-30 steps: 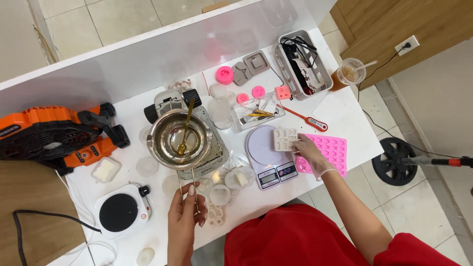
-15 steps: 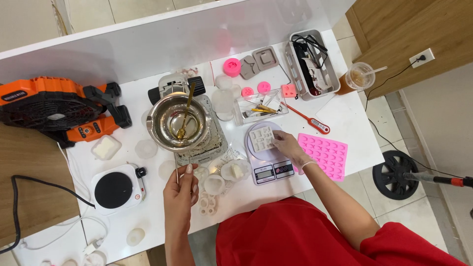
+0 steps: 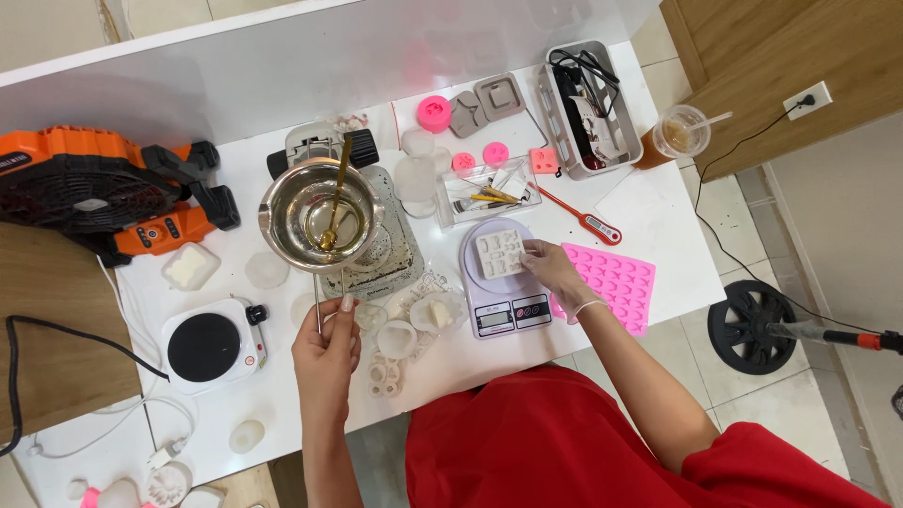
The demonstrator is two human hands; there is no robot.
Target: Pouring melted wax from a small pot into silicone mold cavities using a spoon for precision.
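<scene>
Hands are both busy here: the left hand (image 3: 326,350) has its grip closed round the thin handle of the steel pot (image 3: 320,215), which sits on a stained tray (image 3: 390,254) mid-surface with a gold spoon (image 3: 335,202) standing in it. The right hand (image 3: 553,272) has its fingers loosely pinching the edge of a white mold (image 3: 499,253) lying flat on the kitchen scale (image 3: 501,279), just beside the pink mold (image 3: 618,284). Small hotplate (image 3: 210,345) sits well off to the left.
</scene>
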